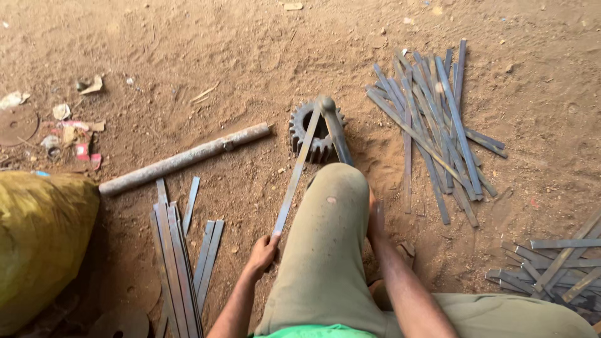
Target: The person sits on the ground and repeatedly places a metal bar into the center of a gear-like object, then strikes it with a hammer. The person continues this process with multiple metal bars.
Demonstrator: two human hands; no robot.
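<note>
A long flat grey steel strip [297, 172] is gripped at its near end by the closed fingers of the left hand [261, 252], its long axis running up and slightly right to a rusty toothed iron gear wheel [311, 133] on the dirt floor [250, 56]. The right hand [375, 220] is largely hidden behind the raised knee [332, 206], so its fingers cannot be judged, and the left hand is seen as the one on the strip.

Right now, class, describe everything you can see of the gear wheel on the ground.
The gear wheel is a dark, rusty-looking metal ring with blunt teeth round its rim and an open centre. It lies on sandy dirt just beyond the person's knee. A flat metal strip, held at its near end by the left hand, slants across it, meeting a second bar at the wheel's far edge.
</note>
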